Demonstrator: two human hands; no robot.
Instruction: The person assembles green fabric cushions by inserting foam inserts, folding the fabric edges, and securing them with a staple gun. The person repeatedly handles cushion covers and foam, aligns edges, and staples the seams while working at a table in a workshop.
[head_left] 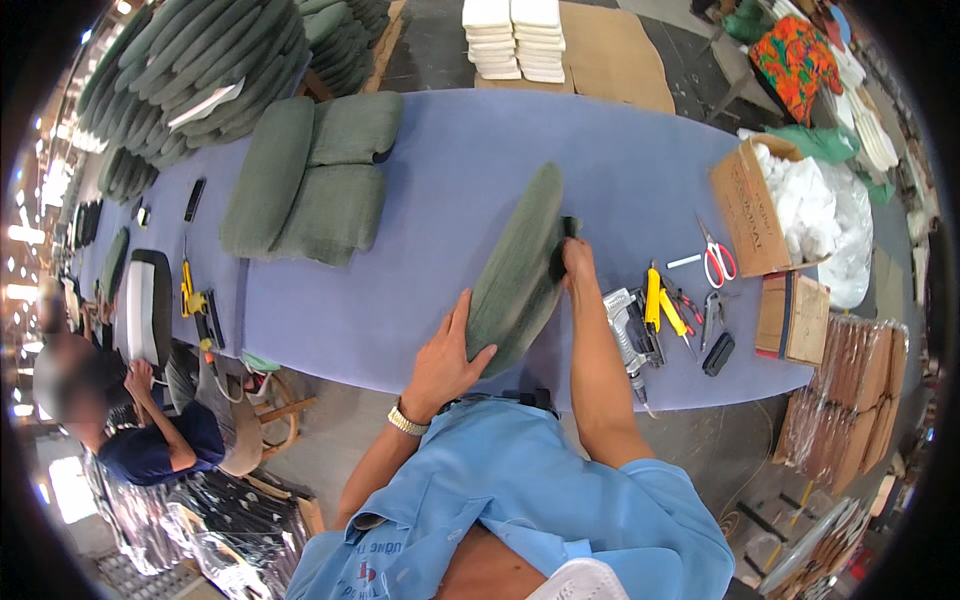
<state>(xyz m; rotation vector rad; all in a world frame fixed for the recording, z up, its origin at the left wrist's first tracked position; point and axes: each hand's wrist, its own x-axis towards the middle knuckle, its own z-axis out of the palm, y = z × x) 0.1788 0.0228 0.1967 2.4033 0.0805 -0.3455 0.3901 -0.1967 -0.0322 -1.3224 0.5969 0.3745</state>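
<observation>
A long, dark green fabric-covered cushion (515,270) stands tilted on edge above the blue-covered table (420,220), close to my body. My left hand (447,353) grips its lower left side, thumb near me and fingers along the fabric. At the right edge, my right hand (577,262) pinches the cushion beside a small black part (570,228); its fingertips are partly hidden. To the right of that hand lie a staple gun (630,325) with a hose and a yellow-handled cutter (654,300). Three similar green cushions (335,180) rest at the left.
Red-handled scissors (719,262), pliers (688,305) and a black block (718,354) lie at the right. Behind them stand a cardboard box (745,205) of white material and a small wooden box (793,318). Cushion piles (210,60) rise far left; a co-worker (165,440) sits at left.
</observation>
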